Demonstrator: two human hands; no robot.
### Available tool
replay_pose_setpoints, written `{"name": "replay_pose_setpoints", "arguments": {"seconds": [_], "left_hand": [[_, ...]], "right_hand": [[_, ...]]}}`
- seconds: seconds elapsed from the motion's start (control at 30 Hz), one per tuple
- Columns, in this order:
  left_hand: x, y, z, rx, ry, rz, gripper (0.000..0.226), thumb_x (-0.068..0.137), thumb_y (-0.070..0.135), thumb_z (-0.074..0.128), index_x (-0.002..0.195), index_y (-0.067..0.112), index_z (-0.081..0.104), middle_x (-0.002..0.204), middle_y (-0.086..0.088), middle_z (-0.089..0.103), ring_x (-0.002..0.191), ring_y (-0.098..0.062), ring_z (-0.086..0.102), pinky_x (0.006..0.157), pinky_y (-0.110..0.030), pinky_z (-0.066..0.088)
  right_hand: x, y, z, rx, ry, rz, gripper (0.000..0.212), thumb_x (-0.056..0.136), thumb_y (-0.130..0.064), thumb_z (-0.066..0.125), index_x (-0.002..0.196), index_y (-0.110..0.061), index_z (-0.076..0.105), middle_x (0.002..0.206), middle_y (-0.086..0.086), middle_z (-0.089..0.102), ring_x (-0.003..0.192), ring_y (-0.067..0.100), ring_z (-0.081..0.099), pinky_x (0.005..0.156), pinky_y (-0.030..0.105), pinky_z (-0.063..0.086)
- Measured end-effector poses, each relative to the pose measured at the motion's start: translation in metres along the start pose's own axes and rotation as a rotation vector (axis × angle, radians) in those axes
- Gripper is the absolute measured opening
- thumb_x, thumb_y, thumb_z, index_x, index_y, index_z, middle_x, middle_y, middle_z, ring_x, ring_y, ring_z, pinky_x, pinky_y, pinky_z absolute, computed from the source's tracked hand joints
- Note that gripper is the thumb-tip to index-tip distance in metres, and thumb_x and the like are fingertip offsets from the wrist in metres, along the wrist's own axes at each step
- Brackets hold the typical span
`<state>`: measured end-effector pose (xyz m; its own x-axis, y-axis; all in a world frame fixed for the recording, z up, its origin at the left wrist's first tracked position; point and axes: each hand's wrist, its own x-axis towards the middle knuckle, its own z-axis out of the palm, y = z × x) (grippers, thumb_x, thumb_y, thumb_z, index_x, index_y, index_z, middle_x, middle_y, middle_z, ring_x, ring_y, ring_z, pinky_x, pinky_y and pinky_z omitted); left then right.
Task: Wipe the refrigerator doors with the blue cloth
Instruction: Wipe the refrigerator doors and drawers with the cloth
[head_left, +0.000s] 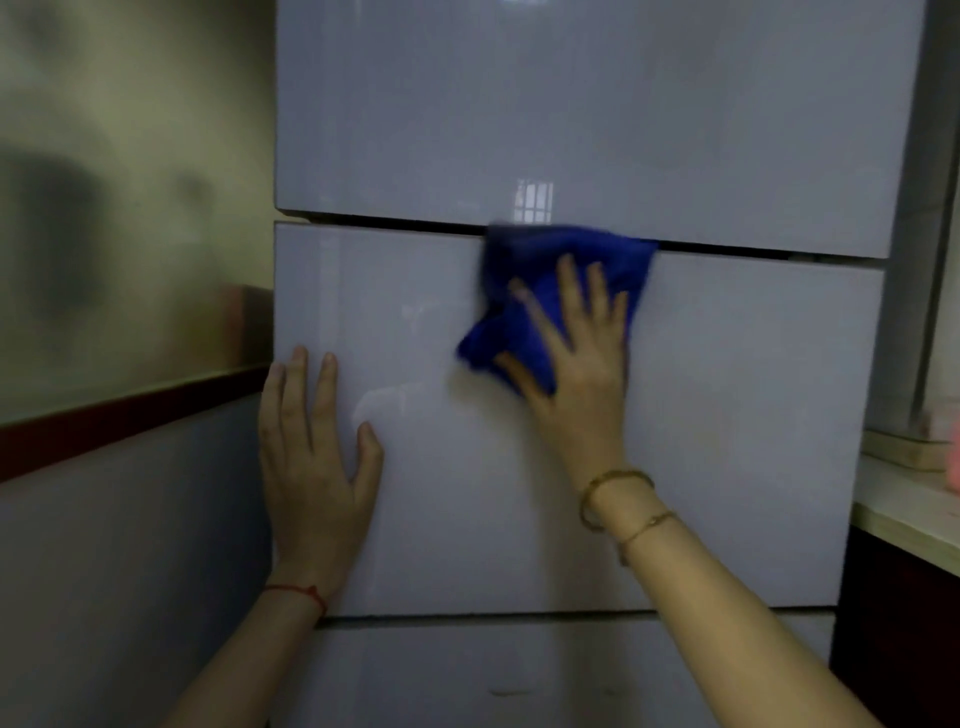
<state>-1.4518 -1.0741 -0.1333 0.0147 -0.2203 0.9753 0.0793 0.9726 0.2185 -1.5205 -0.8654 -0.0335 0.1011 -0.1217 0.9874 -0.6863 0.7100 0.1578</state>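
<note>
A glossy white refrigerator fills the view, with an upper door (597, 114), a middle door (727, 441) and a lower door (519, 675). A crumpled blue cloth (524, 270) lies against the top of the middle door, reaching the dark gap below the upper door. My right hand (576, 353) presses flat on the cloth with fingers spread. My left hand (311, 467) rests flat and bare on the left part of the middle door, holding nothing.
A tiled wall with a dark red strip (130, 410) stands to the left of the refrigerator. At the right edge a pale countertop (904, 504) carries a wooden board and something pink, over a dark cabinet (898, 623).
</note>
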Motion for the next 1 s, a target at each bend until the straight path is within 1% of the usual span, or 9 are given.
{"name": "replay_pose_setpoints", "arguments": {"seconds": [0.13,0.2,0.27,0.4,0.5,0.6,0.73,0.9,1.0], "left_hand": [[0.001,-0.003,-0.001,0.004,0.002,0.009,0.059,0.099,0.032,0.040,0.153,0.009,0.031,0.164,-0.009,0.022,0.154,-0.025,0.014,0.126,-0.041,0.019],[0.001,-0.002,-0.001,0.001,0.005,0.008,0.059,0.099,0.031,0.040,0.153,0.010,0.031,0.164,-0.008,0.022,0.154,-0.025,0.014,0.126,-0.041,0.018],[0.001,-0.001,-0.001,-0.007,0.005,0.005,0.059,0.099,0.031,0.041,0.153,0.009,0.030,0.164,-0.008,0.021,0.154,-0.026,0.015,0.126,-0.041,0.019],[0.000,0.000,-0.001,-0.001,-0.003,0.012,0.059,0.100,0.028,0.043,0.153,0.009,0.030,0.164,-0.009,0.021,0.153,-0.028,0.016,0.126,-0.040,0.019],[0.001,0.000,0.000,0.001,-0.001,0.009,0.059,0.099,0.027,0.044,0.153,0.009,0.030,0.163,-0.010,0.022,0.153,-0.029,0.017,0.126,-0.041,0.019],[0.001,0.000,-0.001,-0.005,-0.009,0.009,0.059,0.099,0.026,0.044,0.154,0.009,0.029,0.163,-0.010,0.022,0.153,-0.029,0.017,0.126,-0.042,0.019],[0.001,-0.002,-0.003,-0.016,-0.035,0.007,0.059,0.100,0.027,0.043,0.155,0.011,0.027,0.164,-0.008,0.018,0.154,-0.028,0.014,0.126,-0.044,0.019],[-0.070,-0.005,-0.022,-0.031,-0.152,-0.004,0.059,0.100,0.023,0.046,0.153,0.007,0.029,0.163,-0.010,0.021,0.154,-0.029,0.016,0.127,-0.048,0.016],[-0.149,-0.009,-0.046,-0.051,-0.245,-0.027,0.059,0.098,0.022,0.047,0.152,0.005,0.031,0.161,-0.011,0.027,0.153,-0.028,0.020,0.126,-0.048,0.018]], "right_hand": [[-0.092,-0.014,0.001,0.009,-0.155,-0.203,0.065,0.086,-0.017,0.069,0.143,-0.025,0.040,0.155,0.008,0.031,0.146,0.031,0.022,0.122,0.048,0.013],[-0.134,0.014,-0.013,-0.025,-0.188,-0.182,0.078,0.081,-0.009,0.068,0.147,-0.029,0.031,0.159,0.000,0.021,0.148,0.028,0.018,0.123,0.045,0.010],[-0.152,0.043,-0.031,-0.010,-0.158,-0.065,0.072,0.081,-0.016,0.062,0.144,-0.031,0.032,0.161,-0.005,0.011,0.149,0.025,0.012,0.123,0.046,0.009],[-0.088,0.065,-0.045,0.063,0.089,0.305,0.050,0.095,-0.031,0.052,0.137,-0.041,0.026,0.154,0.005,0.022,0.146,0.034,0.015,0.119,0.056,0.010],[-0.006,0.050,-0.029,0.062,0.184,0.325,0.055,0.093,-0.026,0.059,0.139,-0.038,0.032,0.152,0.013,0.029,0.143,0.039,0.022,0.118,0.059,0.011],[0.014,0.020,-0.007,0.014,0.047,0.067,0.048,0.094,-0.039,0.054,0.138,-0.018,0.049,0.151,0.017,0.036,0.143,0.038,0.026,0.121,0.054,0.011],[-0.057,-0.012,-0.006,0.076,-0.167,-0.169,0.051,0.091,-0.020,0.062,0.139,-0.018,0.047,0.152,0.013,0.035,0.145,0.034,0.023,0.121,0.052,0.013],[-0.169,-0.014,-0.041,0.151,-0.407,-0.158,0.065,0.081,0.004,0.066,0.140,-0.015,0.045,0.152,0.008,0.036,0.146,0.028,0.025,0.121,0.049,0.018],[-0.215,-0.015,-0.067,0.182,-0.467,-0.023,0.071,0.078,-0.001,0.064,0.143,-0.015,0.039,0.154,0.006,0.031,0.147,0.028,0.023,0.121,0.052,0.017]]}}
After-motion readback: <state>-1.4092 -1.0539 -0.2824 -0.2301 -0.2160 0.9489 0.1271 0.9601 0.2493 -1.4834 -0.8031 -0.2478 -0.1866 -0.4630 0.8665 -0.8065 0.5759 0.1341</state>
